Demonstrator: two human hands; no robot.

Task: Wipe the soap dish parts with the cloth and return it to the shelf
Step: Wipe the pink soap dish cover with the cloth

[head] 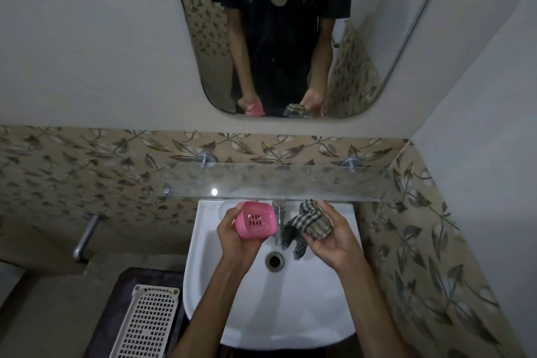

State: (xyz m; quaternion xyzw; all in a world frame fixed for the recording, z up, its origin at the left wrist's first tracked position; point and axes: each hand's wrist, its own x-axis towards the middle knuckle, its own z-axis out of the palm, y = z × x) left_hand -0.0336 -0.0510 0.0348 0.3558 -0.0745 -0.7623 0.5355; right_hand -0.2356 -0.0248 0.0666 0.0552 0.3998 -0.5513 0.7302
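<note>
A pink plastic soap dish (pixel 255 220) with slotted holes is held over the white sink (pixel 270 293); my left hand (pixel 235 237) grips it from below and the left side. Just to the right, my right hand (pixel 334 237) holds a bunched checked cloth (pixel 309 224), with a loose end hanging toward the drain. The dish and the cloth are apart, with the chrome tap (pixel 279 221) between them. A frosted glass shelf (pixel 279 182) runs along the wall just above both hands.
A mirror (pixel 290 32) above the shelf reflects me and both hands. A white perforated basket (pixel 145 322) stands low on the left beside the sink. A metal pipe fitting (pixel 85 237) sticks out of the left wall. A wall corner closes in on the right.
</note>
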